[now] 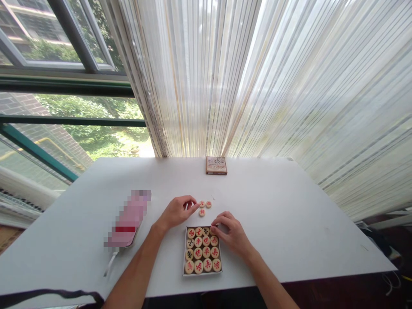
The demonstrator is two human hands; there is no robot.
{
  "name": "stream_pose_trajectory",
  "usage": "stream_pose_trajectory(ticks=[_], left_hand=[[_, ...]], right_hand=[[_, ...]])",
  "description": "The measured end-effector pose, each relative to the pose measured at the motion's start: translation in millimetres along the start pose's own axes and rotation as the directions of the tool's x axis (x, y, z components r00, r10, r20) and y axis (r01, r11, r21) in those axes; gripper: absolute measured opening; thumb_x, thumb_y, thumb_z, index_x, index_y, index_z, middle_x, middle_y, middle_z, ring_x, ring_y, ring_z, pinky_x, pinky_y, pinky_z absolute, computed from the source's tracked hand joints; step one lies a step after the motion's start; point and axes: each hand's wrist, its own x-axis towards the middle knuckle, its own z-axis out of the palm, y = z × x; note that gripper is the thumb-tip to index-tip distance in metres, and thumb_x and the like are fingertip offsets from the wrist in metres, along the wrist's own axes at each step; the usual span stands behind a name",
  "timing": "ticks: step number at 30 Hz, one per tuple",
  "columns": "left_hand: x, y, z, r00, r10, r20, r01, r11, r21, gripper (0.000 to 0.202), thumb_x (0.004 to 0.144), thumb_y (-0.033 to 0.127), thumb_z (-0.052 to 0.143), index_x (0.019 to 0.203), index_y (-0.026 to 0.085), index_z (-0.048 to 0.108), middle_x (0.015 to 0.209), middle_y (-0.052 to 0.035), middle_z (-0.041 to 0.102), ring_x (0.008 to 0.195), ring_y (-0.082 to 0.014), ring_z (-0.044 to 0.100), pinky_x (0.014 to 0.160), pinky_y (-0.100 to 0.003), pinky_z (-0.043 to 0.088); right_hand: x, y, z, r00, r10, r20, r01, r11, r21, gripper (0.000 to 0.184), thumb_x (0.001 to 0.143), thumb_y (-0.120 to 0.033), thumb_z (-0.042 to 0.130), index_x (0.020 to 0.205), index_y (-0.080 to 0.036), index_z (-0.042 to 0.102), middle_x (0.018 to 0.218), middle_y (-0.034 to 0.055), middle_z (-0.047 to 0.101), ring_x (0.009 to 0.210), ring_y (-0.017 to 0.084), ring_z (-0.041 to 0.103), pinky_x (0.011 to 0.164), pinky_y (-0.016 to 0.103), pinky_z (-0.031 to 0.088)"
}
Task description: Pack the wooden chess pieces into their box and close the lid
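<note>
A shallow square box holds round wooden Chinese chess pieces in rows, most with red characters and a few with black. My right hand is at the box's far right corner, thumb and fingers closed on a Chinese chess piece that they partly cover. Beyond the box, three red-marked pieces lie flat on the table. My left hand is bent in a pinch, its fingertips touching the left edge of the far left loose piece.
A small printed box lid lies at the table's far edge, before a striped curtain. On the left, a pink blurred-out object has a white cable running from it. The white table extends right. A window stands at the left.
</note>
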Motion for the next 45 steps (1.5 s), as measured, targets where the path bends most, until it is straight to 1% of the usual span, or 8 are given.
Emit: stream_pose_trajectory(ticks=[11,17,22,26,32,36,41,45], left_hand=[[0,3,5.3,0.998,0.062,-0.03,-0.061,0.997,0.043,0.021,0.091,0.041,0.059,0.096,0.022,0.067,0.085,-0.0008,0.068,0.059,-0.012,0.05,0.06,-0.024,0.043],[0,1,6.6,0.996,0.081,-0.047,-0.078,0.995,0.057,0.013,0.09,0.029,0.058,0.098,0.023,0.067,0.09,-0.0005,0.067,0.063,-0.0122,0.054,0.066,-0.025,0.046],[0,0,8.5,0.995,0.094,-0.04,-0.093,0.995,0.04,0.014,0.089,0.026,0.057,0.098,0.023,0.067,0.092,-0.0011,0.067,0.064,-0.0127,0.056,0.066,-0.025,0.047],[1,-3,10.6,0.996,0.088,-0.032,-0.088,0.996,0.024,0.014,0.088,0.028,0.058,0.097,0.023,0.067,0.09,-0.0021,0.068,0.064,-0.013,0.056,0.063,-0.024,0.047],[1,-7,11.6,0.997,0.078,-0.028,-0.078,0.997,0.014,0.013,0.087,0.026,0.059,0.095,0.023,0.068,0.089,-0.0014,0.068,0.063,-0.0126,0.056,0.062,-0.024,0.047],[0,-3,10.8,0.997,0.073,-0.015,-0.073,0.997,0.022,0.014,0.088,0.027,0.058,0.097,0.023,0.068,0.088,-0.0011,0.068,0.061,-0.012,0.055,0.062,-0.024,0.046],[-1,1,10.2,0.998,0.062,-0.011,-0.062,0.998,0.019,0.015,0.088,0.026,0.057,0.096,0.022,0.069,0.084,-0.0009,0.069,0.059,-0.0115,0.053,0.061,-0.024,0.046],[0,4,10.3,0.998,0.054,-0.025,-0.055,0.998,-0.026,0.014,0.088,0.027,0.059,0.095,0.021,0.069,0.084,-0.0009,0.07,0.058,-0.0115,0.053,0.06,-0.024,0.046]], right_hand=[[1,-3,-1,0.996,0.009,-0.089,-0.003,0.998,0.07,0.012,0.095,-0.026,0.057,0.094,-0.022,0.069,0.092,0.0051,0.067,0.084,0.019,0.062,0.076,0.032,0.051],[11,-1,-5,0.992,0.102,-0.08,-0.092,0.988,0.122,0.016,0.096,-0.03,0.057,0.105,-0.023,0.067,0.1,0.0054,0.07,0.087,0.019,0.066,0.076,0.031,0.055],[39,4,-13,1.0,0.017,-0.015,-0.017,0.999,0.043,0.015,0.094,-0.029,0.059,0.105,-0.023,0.067,0.101,0.0054,0.068,0.089,0.019,0.066,0.076,0.031,0.056],[59,13,-11,0.997,-0.071,-0.004,0.071,0.995,-0.067,0.014,0.091,-0.028,0.064,0.104,-0.024,0.067,0.099,0.005,0.066,0.086,0.018,0.065,0.074,0.03,0.054],[64,22,1,0.988,-0.154,0.02,0.155,0.975,-0.158,0.018,0.087,-0.02,0.067,0.104,-0.025,0.066,0.102,0.0048,0.068,0.095,0.02,0.061,0.086,0.034,0.051],[64,24,2,0.987,-0.156,0.025,0.158,0.974,-0.161,0.013,0.089,-0.018,0.065,0.099,-0.025,0.067,0.095,0.0033,0.07,0.094,0.021,0.06,0.086,0.035,0.05],[62,23,0,0.99,-0.144,0.0,0.143,0.978,-0.15,0.009,0.09,-0.022,0.064,0.099,-0.024,0.068,0.092,0.0041,0.071,0.089,0.02,0.062,0.08,0.034,0.052],[55,20,-1,0.995,-0.08,-0.056,0.077,0.995,-0.065,0.014,0.089,-0.03,0.065,0.1,-0.022,0.068,0.092,0.0045,0.071,0.08,0.018,0.064,0.071,0.03,0.053]])
